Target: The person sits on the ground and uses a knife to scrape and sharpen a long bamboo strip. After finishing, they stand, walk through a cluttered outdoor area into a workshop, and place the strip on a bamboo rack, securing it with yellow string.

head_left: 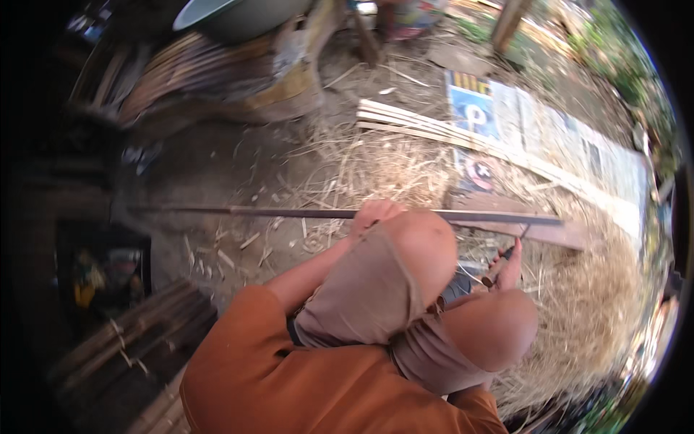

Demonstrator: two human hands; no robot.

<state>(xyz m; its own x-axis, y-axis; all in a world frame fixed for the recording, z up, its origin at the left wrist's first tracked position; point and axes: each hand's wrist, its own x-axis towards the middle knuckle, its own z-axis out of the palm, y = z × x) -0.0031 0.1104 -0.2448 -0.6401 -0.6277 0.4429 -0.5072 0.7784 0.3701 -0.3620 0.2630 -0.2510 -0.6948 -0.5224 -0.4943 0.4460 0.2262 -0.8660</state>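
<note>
A long, dark, narrow strip that looks like split bamboo (289,213) runs level across the view, passing behind my raised left knee. My left hand (377,214) is closed around it just left of that knee, its fingers partly hidden. Beyond my other knee, my right hand (509,269) grips a knife (494,273) by its brown handle. The thin blade points up toward the strip near its right end; whether they touch I cannot tell. Under that end lies a flat reddish-brown board (557,236).
Fine shavings (578,311) are heaped at the right and beyond the strip. Several pale split strips (412,124) lie across a printed sheet (578,137). Bundled slats (130,340) sit at lower left. A pale basin (238,18) rests at the back left, near a wooden post (510,25).
</note>
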